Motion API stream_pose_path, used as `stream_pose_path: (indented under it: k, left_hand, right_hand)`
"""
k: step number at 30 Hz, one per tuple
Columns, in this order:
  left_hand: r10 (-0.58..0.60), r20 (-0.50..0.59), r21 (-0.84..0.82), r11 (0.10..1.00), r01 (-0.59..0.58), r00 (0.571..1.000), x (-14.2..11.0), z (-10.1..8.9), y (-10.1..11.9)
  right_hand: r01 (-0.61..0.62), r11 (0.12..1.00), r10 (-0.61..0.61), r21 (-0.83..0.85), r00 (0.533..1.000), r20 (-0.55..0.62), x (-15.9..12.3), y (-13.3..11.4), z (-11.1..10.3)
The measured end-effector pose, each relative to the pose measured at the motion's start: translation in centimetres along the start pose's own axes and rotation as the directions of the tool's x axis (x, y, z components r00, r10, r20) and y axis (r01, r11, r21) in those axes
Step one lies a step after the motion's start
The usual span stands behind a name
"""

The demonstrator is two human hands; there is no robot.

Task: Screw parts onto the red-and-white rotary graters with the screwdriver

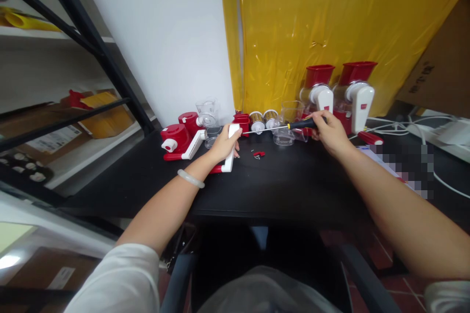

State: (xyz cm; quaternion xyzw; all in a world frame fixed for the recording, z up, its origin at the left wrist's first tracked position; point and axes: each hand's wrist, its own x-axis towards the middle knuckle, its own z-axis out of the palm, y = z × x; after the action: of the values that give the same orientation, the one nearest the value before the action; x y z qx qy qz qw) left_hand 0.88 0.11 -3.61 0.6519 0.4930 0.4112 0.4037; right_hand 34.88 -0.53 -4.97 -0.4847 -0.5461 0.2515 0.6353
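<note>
My left hand (224, 144) is closed around a white crank handle (229, 156) with a red grip at its lower end. In my right hand (329, 132) is a screwdriver (301, 123) with a black and yellow handle, held nearly level. Its long thin shaft points left, and the tip reaches the crank handle by my left fingers; the exact contact is hidden. On the black table just right of the crank handle lie a small red part (259, 153) and a few tiny screws (256, 157).
Two assembled red and white rotary graters (362, 93) stand at the back right. Red grater bases (175, 139) sit at the left. Grater drums (257, 121) and clear plastic parts (284, 132) line the back. White cables (389, 127) and a shelf rack (91, 44) flank the table (293, 190).
</note>
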Motion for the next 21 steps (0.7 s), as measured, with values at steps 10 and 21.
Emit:
stream_pose_path:
  k: [10, 21]
  left_hand:
    - [-0.025, 0.023, -0.058, 0.998, 0.026, 0.999, 0.3, 0.0, 0.0]
    - [-0.035, 0.018, -0.044, 0.998, 0.036, 0.999, 0.2, 0.2, -0.1]
  right_hand:
    - [0.023, 0.982, -0.025, 0.187, 1.000, 0.009, 0.6, 0.8, 0.3]
    - [0.060, 0.998, -0.060, 0.001, 0.998, 0.009, 0.2, 0.3, -0.3]
